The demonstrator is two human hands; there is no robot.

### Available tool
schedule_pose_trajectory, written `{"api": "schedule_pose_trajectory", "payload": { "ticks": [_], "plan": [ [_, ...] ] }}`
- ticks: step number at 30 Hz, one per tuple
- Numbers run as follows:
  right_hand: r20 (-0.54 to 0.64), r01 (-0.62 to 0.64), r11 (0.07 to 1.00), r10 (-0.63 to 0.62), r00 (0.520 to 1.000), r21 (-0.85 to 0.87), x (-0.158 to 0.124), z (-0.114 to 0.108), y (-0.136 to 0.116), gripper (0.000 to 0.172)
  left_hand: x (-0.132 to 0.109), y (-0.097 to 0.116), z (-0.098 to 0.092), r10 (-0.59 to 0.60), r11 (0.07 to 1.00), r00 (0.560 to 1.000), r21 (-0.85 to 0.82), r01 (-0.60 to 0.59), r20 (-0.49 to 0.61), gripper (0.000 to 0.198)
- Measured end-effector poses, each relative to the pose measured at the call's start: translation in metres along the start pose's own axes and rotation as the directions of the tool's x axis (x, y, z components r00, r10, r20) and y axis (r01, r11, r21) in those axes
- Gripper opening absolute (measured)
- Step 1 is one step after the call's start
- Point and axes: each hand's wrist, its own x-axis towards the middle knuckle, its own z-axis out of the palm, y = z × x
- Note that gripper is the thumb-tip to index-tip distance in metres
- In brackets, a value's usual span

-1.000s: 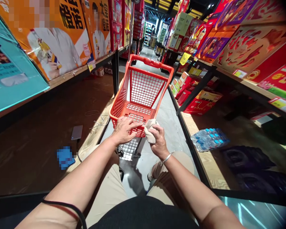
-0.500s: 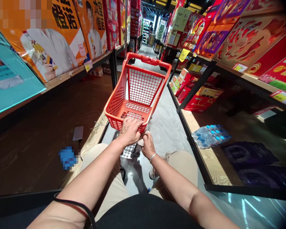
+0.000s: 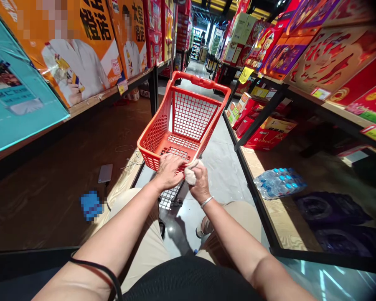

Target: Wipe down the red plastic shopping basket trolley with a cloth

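Observation:
A red plastic shopping cart (image 3: pixel 188 138) stands in front of my knees, its basket holding nothing that I can see. My left hand (image 3: pixel 170 170) grips the basket's near rim, fingers bent over the edge and thumb outside. Against the near right corner of that rim, my right hand (image 3: pixel 200 182) is closed around a pale, crumpled cloth (image 3: pixel 191 173). The cloth touches the rim at the corner. Part of it is hidden by my right fingers.
Shelves with gift boxes (image 3: pixel 81 62) run along the left, and more boxes (image 3: pixel 269 133) along the right. A pack of water bottles (image 3: pixel 280 183) lies on the lower right shelf. A phone-like device (image 3: pixel 105 173) with a cable rests on the lower left shelf.
My right hand has moved up and slightly right with the cloth, from below the rim to the corner. My left hand stays on the rim. The view has shifted slightly.

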Motion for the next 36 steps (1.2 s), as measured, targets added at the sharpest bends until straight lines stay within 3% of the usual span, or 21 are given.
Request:
{"api": "schedule_pose_trajectory", "payload": {
  "ticks": [2,4,8,10,13,15,17,20,23,26,32,34,36],
  "plan": [
    [0.111,0.015,1.0,-0.013,0.994,-0.019,-0.016,0.008,0.003,0.033,-0.001,-0.002,-0.002,0.001,1.0,1.0,-0.007,-0.001,-0.01,0.032],
    [0.125,0.007,0.999,-0.003,0.992,-0.032,-0.021,0.003,0.005,0.031,-0.003,-0.005,-0.005,0.0,1.0,1.0,-0.004,0.0,-0.013,0.032],
    [-0.086,-0.023,0.998,0.018,0.996,-0.055,0.004,-0.034,-0.001,0.032,-0.006,-0.006,-0.008,-0.012,1.0,1.0,0.008,0.012,-0.019,0.03],
    [-0.111,0.074,0.995,-0.081,0.99,-0.064,0.023,-0.052,-0.007,0.033,-0.008,-0.005,-0.009,-0.017,1.0,1.0,0.023,0.017,-0.022,0.026],
    [0.071,0.324,0.942,-0.319,0.945,-0.091,0.046,-0.065,-0.012,0.031,-0.01,-0.001,-0.011,-0.019,0.999,0.999,0.041,0.02,-0.033,0.019],
    [0.163,0.409,0.904,-0.388,0.907,-0.123,0.063,-0.069,-0.005,0.029,-0.012,0.0,-0.014,-0.021,0.999,0.999,0.024,0.022,-0.04,0.016],
    [0.16,0.373,0.907,-0.346,0.925,-0.195,0.086,-0.074,0.009,0.029,-0.014,0.0,-0.017,-0.032,0.999,0.999,-0.006,0.032,-0.043,0.013],
    [0.102,0.219,0.928,-0.197,0.975,-0.302,0.126,-0.084,0.036,0.027,-0.016,-0.001,-0.023,-0.049,0.998,0.998,-0.045,0.047,-0.042,0.011],
    [0.08,0.133,0.933,-0.112,0.99,-0.333,0.149,-0.091,0.049,0.023,-0.018,-0.002,-0.027,-0.056,0.996,0.998,-0.066,0.053,-0.042,0.011],
    [0.109,0.176,0.932,-0.149,0.983,-0.316,0.138,-0.087,0.036,0.023,-0.019,-0.009,-0.03,-0.071,0.994,0.996,-0.081,0.067,-0.052,0.018],
    [0.141,0.345,0.915,-0.321,0.936,-0.208,0.079,-0.068,-0.014,0.037,-0.022,-0.022,-0.037,-0.054,0.998,0.997,-0.045,0.052,-0.051,0.022],
    [0.16,0.375,0.91,-0.35,0.923,-0.176,0.075,-0.069,-0.019,0.036,-0.023,-0.017,-0.037,-0.013,1.0,0.999,-0.025,0.013,-0.037,0.021],
    [0.21,0.417,0.895,-0.382,0.9,-0.16,0.081,-0.075,-0.014,0.036,-0.023,-0.01,-0.035,0.013,1.0,1.0,-0.006,-0.014,-0.029,0.036]
  ]
}}
